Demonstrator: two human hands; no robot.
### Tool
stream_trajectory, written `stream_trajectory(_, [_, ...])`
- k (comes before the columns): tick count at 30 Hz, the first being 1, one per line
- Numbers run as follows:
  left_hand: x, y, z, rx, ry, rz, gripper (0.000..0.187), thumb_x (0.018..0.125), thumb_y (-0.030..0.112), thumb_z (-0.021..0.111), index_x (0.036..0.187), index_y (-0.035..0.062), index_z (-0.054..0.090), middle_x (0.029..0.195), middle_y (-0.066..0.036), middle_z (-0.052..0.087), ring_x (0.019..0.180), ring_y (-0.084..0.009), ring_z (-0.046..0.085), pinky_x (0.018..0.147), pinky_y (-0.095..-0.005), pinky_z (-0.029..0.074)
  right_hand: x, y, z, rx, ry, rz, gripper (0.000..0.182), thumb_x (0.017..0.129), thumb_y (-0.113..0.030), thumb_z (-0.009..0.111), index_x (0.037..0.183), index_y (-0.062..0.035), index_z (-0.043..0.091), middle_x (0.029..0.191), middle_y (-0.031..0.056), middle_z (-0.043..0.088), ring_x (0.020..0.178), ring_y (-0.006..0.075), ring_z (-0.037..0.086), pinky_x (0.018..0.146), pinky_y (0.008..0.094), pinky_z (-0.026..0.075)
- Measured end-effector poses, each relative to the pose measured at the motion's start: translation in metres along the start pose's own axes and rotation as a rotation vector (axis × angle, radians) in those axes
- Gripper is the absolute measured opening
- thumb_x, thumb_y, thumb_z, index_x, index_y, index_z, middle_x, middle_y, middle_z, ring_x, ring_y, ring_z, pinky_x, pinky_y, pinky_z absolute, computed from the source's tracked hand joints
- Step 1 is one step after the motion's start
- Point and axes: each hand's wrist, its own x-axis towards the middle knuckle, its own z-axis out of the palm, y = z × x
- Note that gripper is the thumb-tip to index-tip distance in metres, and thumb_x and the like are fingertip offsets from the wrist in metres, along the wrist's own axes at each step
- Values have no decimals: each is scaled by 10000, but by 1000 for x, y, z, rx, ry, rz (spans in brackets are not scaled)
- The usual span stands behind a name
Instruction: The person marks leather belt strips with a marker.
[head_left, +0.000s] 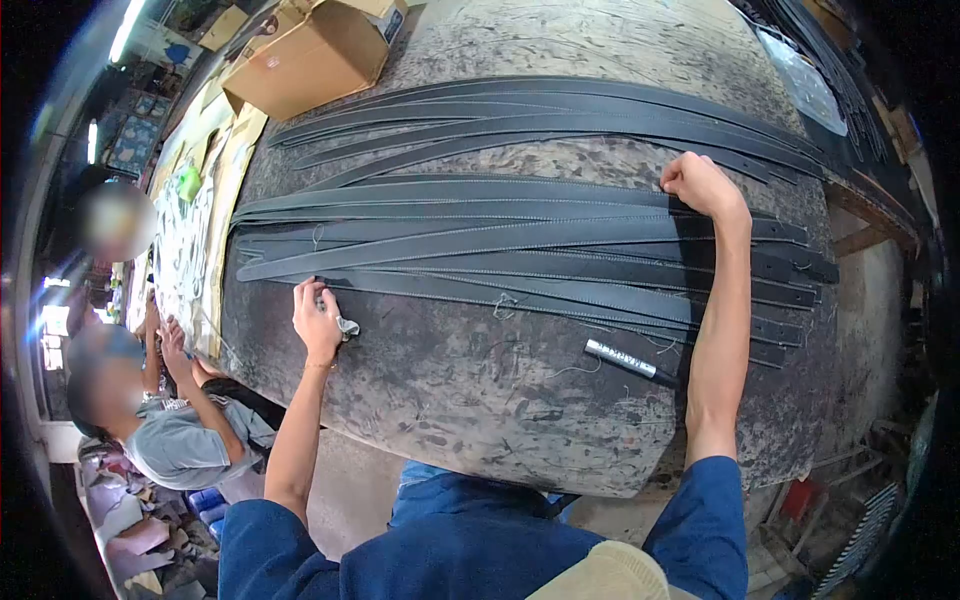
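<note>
Long dark straps (480, 235) with pale stitched edges lie side by side across the worn table, some overlapping. My left hand (318, 318) is at the near edge of the straps toward their left end, fingers curled, with a small pale scrap or wrap near the thumb side. Over the far edge of the same group, toward the right, my right hand (698, 184) is closed in a pinch; what its fingertips hold is too small to make out. A marker (620, 358) with a white label lies near my right forearm. Loose thread lies by the near straps.
A second group of straps (560, 95) lies farther back. An open cardboard box (305, 65) stands at the back left. At the left, a person in a grey shirt (185, 440) sits by the table. Clear plastic (800, 80) lies at the back right.
</note>
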Motion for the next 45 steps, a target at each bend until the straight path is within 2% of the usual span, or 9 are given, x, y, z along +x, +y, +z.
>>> stream_trajectory(8, [1, -17, 10, 10, 1, 53, 154, 926, 108, 608, 1037, 18, 662, 1125, -141, 651, 1019, -362, 649, 840, -432, 511, -10, 4, -18, -110, -206, -90, 331, 918, -315, 687, 1099, -47, 758, 1052, 179, 751, 967, 312, 716, 879, 411, 546])
stream_trajectory(11, [0, -12, 8, 22, 19, 89, 180, 928, 115, 595, 1066, 9, 640, 1084, -143, 636, 952, -376, 646, 813, -444, 503, -16, -3, -28, -103, -232, -91, 320, 879, -288, 729, 1073, -37, 762, 1028, 158, 760, 948, 291, 720, 848, 392, 544])
stream_trajectory(14, [0, -11, 7, 19, 17, 90, 188, 927, 115, 595, 1076, 10, 639, 1082, -144, 634, 943, -379, 647, 808, -446, 502, -2, 8, -14, 169, -141, -220, 191, 815, -66, 761, 986, 15, 735, 903, 119, 766, 851, 217, 725, 782, 353, 552])
stream_trajectory(23, [2, -13, 9, 29, 18, 73, 149, 935, 124, 589, 1017, 11, 642, 1107, -137, 635, 934, -378, 645, 799, -451, 494, 2, 6, -14, 196, -21, -77, 253, 717, -35, 826, 963, -9, 776, 903, 129, 776, 856, 216, 739, 794, 345, 567])
stream_trajectory(31, [-1, -6, 4, 11, 21, 79, 174, 942, 131, 606, 1066, 15, 644, 1046, -144, 635, 966, -362, 631, 845, -418, 494, -8, -22, -28, 178, 424, -138, 172, 797, -107, 768, 964, -131, 805, 962, 75, 778, 901, 200, 749, 816, 326, 589])
stream_trajectory(34, [-2, -2, 5, 15, 51, 5, 189, 930, 142, 597, 1083, 48, 655, 1074, -111, 656, 976, -349, 657, 831, -418, 518, -29, -55, -37, -146, 801, -369, 169, 857, -78, 685, 991, -138, 769, 944, 47, 746, 999, 227, 672, 1135, 539, 304])
stream_trajectory(38, [-1, -7, 8, 39, 86, 39, 139, 903, 193, 620, 982, 89, 670, 1100, -95, 655, 935, -363, 674, 779, -459, 550, -58, -77, -64, -218, 1196, -527, 129, 830, -69, 701, 937, -126, 746, 977, 58, 738, 976, 267, 671, 926, 406, 464])
stream_trajectory(41, [-1, -10, 12, -23, 129, -10, 125, 892, 210, 631, 955, 109, 670, 1087, -82, 652, 855, -381, 682, 732, -491, 552, -94, -72, -88, -147, 1454, -398, 128, 861, -27, 720, 975, -69, 759, 983, 105, 747, 953, 264, 685, 845, 384, 533])
stream_trajectory(45, [-2, -1, 5, -5, 117, -35, 131, 894, 227, 636, 942, 107, 658, 1064, -77, 647, 834, -386, 683, 717, -500, 547, -132, -61, -96, -189, 1514, -300, 137, 849, 2, 738, 970, -60, 758, 974, 83, 750, 939, 253, 687, 840, 365, 533])
